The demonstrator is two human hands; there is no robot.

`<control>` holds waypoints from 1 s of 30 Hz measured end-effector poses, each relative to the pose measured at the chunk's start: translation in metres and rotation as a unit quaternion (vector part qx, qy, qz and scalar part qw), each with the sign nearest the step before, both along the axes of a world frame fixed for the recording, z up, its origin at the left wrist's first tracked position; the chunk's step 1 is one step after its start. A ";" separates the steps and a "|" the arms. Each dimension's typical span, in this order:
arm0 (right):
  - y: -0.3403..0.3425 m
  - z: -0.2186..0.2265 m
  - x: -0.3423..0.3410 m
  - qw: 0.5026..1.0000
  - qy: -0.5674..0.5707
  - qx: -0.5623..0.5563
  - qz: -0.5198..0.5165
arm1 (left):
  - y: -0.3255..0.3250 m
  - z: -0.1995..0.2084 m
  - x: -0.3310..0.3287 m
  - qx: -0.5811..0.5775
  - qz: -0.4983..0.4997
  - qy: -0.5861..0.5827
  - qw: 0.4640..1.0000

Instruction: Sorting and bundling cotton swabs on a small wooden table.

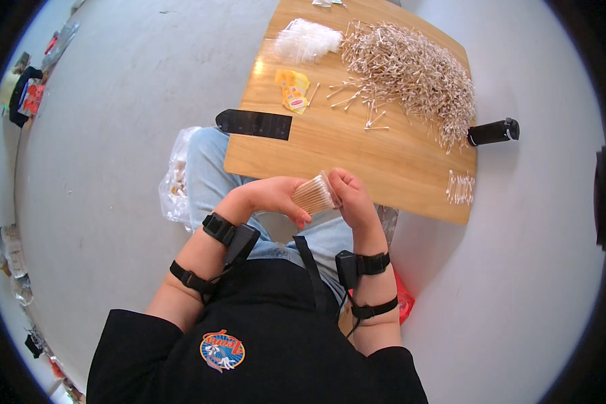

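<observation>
Over my lap, in front of the table's near edge, I hold a bundle of cotton swabs [312, 196] with wooden sticks, spread side by side. My left hand [274, 196] is closed round its left side, the thumb below. At the bundle's right end my right hand [351, 195] grips a clear plastic piece, perhaps a box or sleeve [329, 186], round the white tips. How far the swabs sit inside it I cannot tell. A big heap of loose cotton swabs [411, 74] covers the table's far right, with a few stray ones to its left.
On the wooden table [330, 151] lie clear plastic packaging [308, 40], a yellow printed packet [293, 91] and a black strip [256, 124] overhanging the left edge. A small row of swabs [460, 187] lies near right. A black cylinder [493, 132] juts past the right edge.
</observation>
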State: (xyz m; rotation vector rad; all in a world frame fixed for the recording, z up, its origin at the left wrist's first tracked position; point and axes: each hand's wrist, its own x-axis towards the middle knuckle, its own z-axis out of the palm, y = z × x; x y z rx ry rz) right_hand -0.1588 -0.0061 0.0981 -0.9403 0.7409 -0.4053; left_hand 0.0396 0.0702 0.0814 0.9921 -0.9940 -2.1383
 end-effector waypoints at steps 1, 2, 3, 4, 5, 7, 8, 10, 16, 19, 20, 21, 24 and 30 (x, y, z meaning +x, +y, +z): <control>-0.001 0.000 0.003 1.000 -0.008 0.012 -0.004 | -0.002 0.002 -0.001 -0.001 0.000 0.000 1.000; -0.001 -0.002 0.002 1.000 -0.008 0.012 -0.004 | -0.003 0.006 -0.002 -0.002 -0.029 -0.024 0.999; -0.001 -0.007 0.002 1.000 -0.003 -0.007 0.008 | -0.004 0.007 -0.003 -0.003 -0.057 -0.049 0.997; 0.000 -0.008 0.002 0.999 0.001 -0.026 0.020 | -0.004 0.006 -0.003 -0.003 -0.055 -0.049 0.997; 0.001 -0.009 0.003 0.999 0.002 -0.026 0.022 | -0.004 0.004 -0.003 -0.008 -0.059 -0.038 0.997; 0.006 -0.010 0.006 1.000 -0.011 -0.004 0.001 | -0.002 0.002 -0.003 -0.011 -0.064 -0.026 0.998; 0.011 -0.010 0.009 1.000 -0.010 -0.002 0.000 | 0.000 0.002 -0.003 0.013 -0.059 -0.014 0.998; 0.017 -0.009 0.015 0.992 -0.027 0.118 -0.047 | 0.003 -0.001 -0.002 0.039 -0.055 0.000 0.998; 0.009 -0.031 0.012 0.997 0.027 0.020 0.070 | 0.008 -0.016 0.001 0.008 -0.102 -0.032 0.994; 0.006 -0.035 0.016 0.993 0.069 -0.095 0.031 | 0.009 -0.017 0.002 0.061 -0.065 0.023 0.996; 0.006 -0.034 0.015 0.992 0.070 -0.095 0.035 | 0.005 -0.014 0.003 0.061 -0.051 0.012 0.997; 0.007 -0.032 0.013 0.991 0.065 -0.117 -0.017 | 0.003 -0.010 0.004 0.061 -0.037 0.002 0.997; 0.004 -0.039 0.003 0.978 0.078 -0.174 -0.088 | -0.003 -0.001 0.004 0.093 0.040 0.015 0.995; 0.007 -0.047 0.007 0.944 0.090 -0.257 -0.186 | -0.003 -0.024 -0.017 0.036 0.209 0.015 0.977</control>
